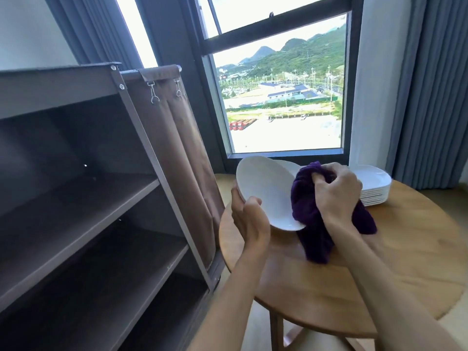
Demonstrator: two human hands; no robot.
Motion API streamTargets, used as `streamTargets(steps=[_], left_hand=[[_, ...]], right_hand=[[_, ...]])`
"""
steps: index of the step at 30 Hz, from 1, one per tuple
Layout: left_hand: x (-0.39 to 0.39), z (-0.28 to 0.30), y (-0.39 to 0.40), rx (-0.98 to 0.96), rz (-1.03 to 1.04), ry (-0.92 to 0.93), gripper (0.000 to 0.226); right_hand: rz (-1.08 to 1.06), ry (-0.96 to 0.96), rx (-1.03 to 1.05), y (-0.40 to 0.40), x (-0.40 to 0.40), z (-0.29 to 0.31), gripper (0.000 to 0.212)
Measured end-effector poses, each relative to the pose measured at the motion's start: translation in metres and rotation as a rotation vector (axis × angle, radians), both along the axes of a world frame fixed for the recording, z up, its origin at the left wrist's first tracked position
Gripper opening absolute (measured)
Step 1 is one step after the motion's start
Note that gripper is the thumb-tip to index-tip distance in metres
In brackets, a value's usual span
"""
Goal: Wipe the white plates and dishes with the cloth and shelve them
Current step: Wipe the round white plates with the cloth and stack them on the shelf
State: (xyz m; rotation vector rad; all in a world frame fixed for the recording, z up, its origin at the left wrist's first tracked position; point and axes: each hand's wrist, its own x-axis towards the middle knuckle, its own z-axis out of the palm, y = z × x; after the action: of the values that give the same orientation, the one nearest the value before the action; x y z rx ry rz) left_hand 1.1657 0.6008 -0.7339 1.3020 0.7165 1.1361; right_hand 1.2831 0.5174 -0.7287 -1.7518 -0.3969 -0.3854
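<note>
From the head view, the left hand (249,219) grips one tilted white oval ceramic dish (268,196) by its rim, while the right hand (334,191) clutches one dark purple cloth (316,224) against it — above the round wooden table (379,262), where one stack of white plates (374,188) sits beside the brown shelf unit (88,198).

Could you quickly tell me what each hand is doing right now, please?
Left hand: grips the tilted white plate by its rim.
Right hand: clutches the purple cloth against the plate.
</note>
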Motion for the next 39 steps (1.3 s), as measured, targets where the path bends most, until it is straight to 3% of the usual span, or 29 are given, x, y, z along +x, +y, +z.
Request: streamTargets(steps=[2, 4, 6, 8, 11, 14, 17, 20, 24, 29, 39], left_hand=[[0.002, -0.008, 0.000, -0.130, -0.004, 0.004, 0.050], [0.003, -0.011, 0.001, -0.175, -0.013, -0.021, 0.049], [0.004, -0.011, -0.001, -0.156, -0.001, -0.062, 0.051], [0.004, -0.010, -0.003, -0.191, 0.003, -0.138, 0.051], [0.003, -0.010, -0.007, -0.227, -0.018, -0.214, 0.053], [0.002, -0.006, -0.012, -0.203, 0.029, -0.271, 0.058], [-0.001, -0.002, -0.016, -0.164, 0.046, -0.328, 0.066], [-0.005, 0.000, -0.020, -0.140, 0.020, -0.306, 0.072], [-0.010, 0.003, -0.021, -0.115, -0.011, -0.241, 0.070], [-0.016, 0.003, -0.016, -0.032, -0.123, -0.057, 0.057], [-0.018, -0.022, -0.012, -0.138, -0.116, -0.013, 0.061]], right_hand=[[0.289, -0.010, -0.111, -0.001, 0.003, 0.019, 0.005], [0.718, 0.109, -0.395, -0.008, 0.003, 0.036, 0.008], [0.849, 0.206, -0.433, -0.014, 0.008, 0.041, 0.010], [0.592, 0.122, -0.399, -0.016, 0.011, 0.034, 0.022], [0.081, -0.028, -0.639, -0.015, 0.001, 0.020, 0.044], [-0.050, 0.026, -0.701, -0.017, 0.001, 0.015, 0.064], [0.286, 0.341, -0.600, -0.023, 0.009, 0.016, 0.067], [0.601, 0.599, -0.222, -0.021, 0.009, 0.008, 0.056], [0.789, 0.864, 0.263, -0.010, 0.005, -0.018, 0.067], [0.686, 1.026, 0.467, -0.001, -0.006, -0.047, 0.057], [0.529, 0.948, 0.355, -0.008, -0.010, -0.061, 0.049]])
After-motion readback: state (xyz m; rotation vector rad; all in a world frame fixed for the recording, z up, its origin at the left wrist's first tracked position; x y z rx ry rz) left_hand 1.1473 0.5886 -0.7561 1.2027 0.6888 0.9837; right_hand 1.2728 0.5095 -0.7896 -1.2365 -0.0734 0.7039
